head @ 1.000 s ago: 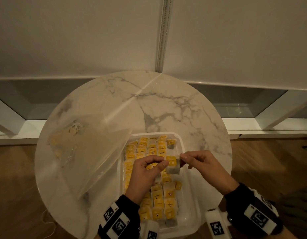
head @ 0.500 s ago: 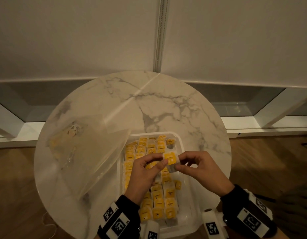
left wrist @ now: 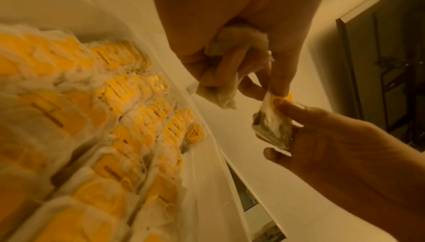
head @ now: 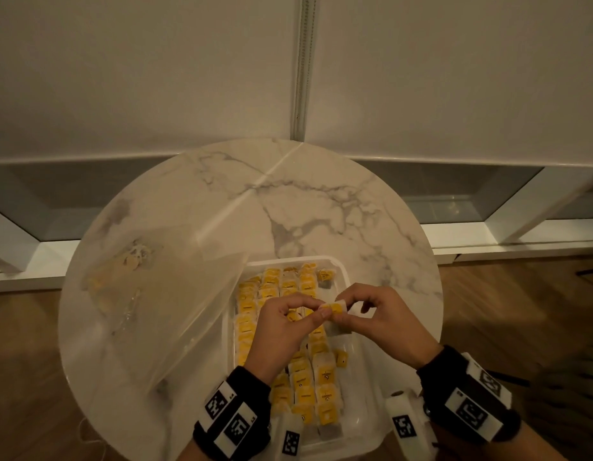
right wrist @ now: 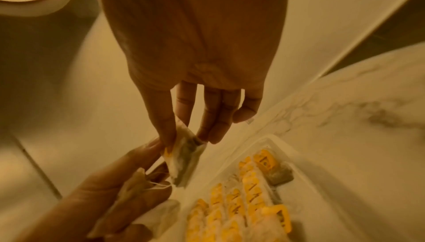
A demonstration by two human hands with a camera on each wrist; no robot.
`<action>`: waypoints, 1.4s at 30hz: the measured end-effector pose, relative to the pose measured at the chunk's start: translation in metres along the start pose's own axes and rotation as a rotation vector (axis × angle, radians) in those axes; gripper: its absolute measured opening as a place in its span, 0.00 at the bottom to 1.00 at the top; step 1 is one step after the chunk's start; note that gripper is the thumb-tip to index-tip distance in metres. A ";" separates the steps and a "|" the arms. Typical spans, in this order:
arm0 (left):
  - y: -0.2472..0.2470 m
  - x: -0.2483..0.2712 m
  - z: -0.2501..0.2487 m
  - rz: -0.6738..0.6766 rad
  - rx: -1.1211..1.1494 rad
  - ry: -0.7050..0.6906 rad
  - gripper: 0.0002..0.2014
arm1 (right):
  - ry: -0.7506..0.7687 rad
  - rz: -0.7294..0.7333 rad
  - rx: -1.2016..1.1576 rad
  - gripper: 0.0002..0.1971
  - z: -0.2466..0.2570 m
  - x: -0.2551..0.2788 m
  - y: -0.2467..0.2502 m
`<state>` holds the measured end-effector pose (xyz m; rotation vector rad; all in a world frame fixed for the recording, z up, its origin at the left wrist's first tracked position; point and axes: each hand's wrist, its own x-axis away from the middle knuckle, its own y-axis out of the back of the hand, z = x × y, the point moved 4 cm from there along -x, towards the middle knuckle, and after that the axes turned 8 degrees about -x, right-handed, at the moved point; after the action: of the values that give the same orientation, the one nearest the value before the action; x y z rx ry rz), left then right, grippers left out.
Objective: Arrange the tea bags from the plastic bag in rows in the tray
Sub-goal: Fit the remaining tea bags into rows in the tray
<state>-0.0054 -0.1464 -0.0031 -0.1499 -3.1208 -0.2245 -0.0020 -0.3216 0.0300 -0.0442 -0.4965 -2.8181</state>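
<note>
Both hands meet above the middle of the white tray (head: 350, 277). Between them hangs one tea bag (head: 335, 307) with a yellow tag. My left hand (head: 320, 309) pinches its tag end between thumb and forefinger (left wrist: 279, 74). A few more tea bags (left wrist: 217, 93) are bunched in that hand's curled fingers. My right hand (head: 343, 307) pinches the same tea bag (right wrist: 186, 158) from the right side. Several rows of yellow-tagged tea bags (head: 303, 384) lie in the tray's left and middle part. The clear plastic bag (head: 162, 311) lies on the table to the left, overlapping the tray's left edge.
The tray sits at the near edge of a round marble table (head: 321, 211). A few tea bags (head: 135, 261) show faintly inside the plastic bag. A bare strip (head: 355, 377) runs along the tray's right side. Beyond the table are a white wall and wooden floor.
The tea bag between my hands has risen slightly, and my right fingers have closed in around it. My left hand stays over the tray.
</note>
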 end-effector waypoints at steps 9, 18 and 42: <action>0.016 -0.003 0.020 -0.073 -0.092 0.129 0.05 | -0.008 0.125 0.393 0.04 -0.024 -0.052 0.004; 0.032 0.018 0.029 -0.101 -0.029 0.192 0.04 | -0.013 0.211 0.960 0.06 -0.034 -0.092 -0.009; 0.047 0.037 0.035 -0.147 0.005 0.217 0.04 | -0.002 0.218 1.248 0.07 -0.039 -0.119 -0.016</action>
<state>-0.0375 -0.0913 -0.0309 0.0975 -2.9168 -0.2181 0.1087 -0.2881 -0.0210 0.1395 -1.9510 -1.8565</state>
